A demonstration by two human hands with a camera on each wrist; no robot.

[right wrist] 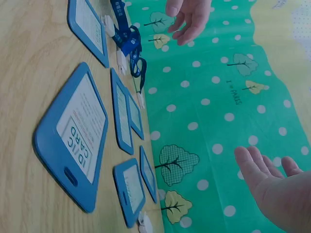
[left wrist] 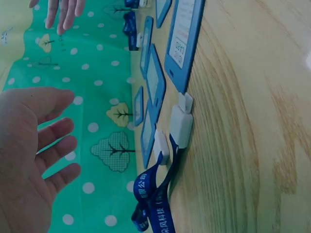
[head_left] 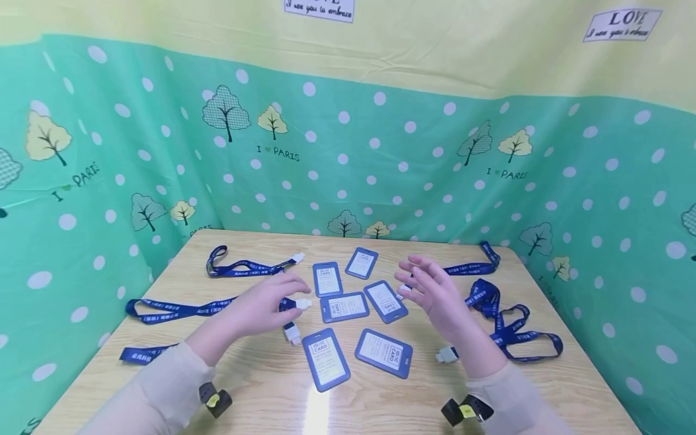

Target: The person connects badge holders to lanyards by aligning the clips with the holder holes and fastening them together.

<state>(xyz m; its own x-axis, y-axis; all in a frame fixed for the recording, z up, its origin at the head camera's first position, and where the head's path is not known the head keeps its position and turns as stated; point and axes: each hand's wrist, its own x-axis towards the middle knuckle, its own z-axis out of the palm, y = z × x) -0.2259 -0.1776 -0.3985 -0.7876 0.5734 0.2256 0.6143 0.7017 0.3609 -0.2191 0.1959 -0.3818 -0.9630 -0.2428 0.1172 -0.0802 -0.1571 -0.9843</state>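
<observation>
My left hand (head_left: 265, 307) hovers over the left half of the table with relaxed, slightly bent fingers, holding nothing. Opposite it, my right hand (head_left: 433, 294) is raised with its fingers loosely spread and nothing in them. Between the hands lie several blue ID card holders, among them an upright one (head_left: 326, 359) and a slanted one (head_left: 383, 353) at the front. Blue lanyards with white clips lie under and around the left hand, one (head_left: 163, 311) stretching left. Beneath the right forearm, a bunched lanyard (head_left: 522, 338) is partly hidden. In the left wrist view, a white clip (left wrist: 181, 126) lies beside a card holder (left wrist: 182, 43).
A wooden table (head_left: 261, 399) carries everything. Green dotted cloth (head_left: 348, 157) with printed trees hangs behind it and along both sides. Another lanyard (head_left: 239, 269) lies at the back left, and one (head_left: 473, 267) at the back right. Each wrist wears a black strap.
</observation>
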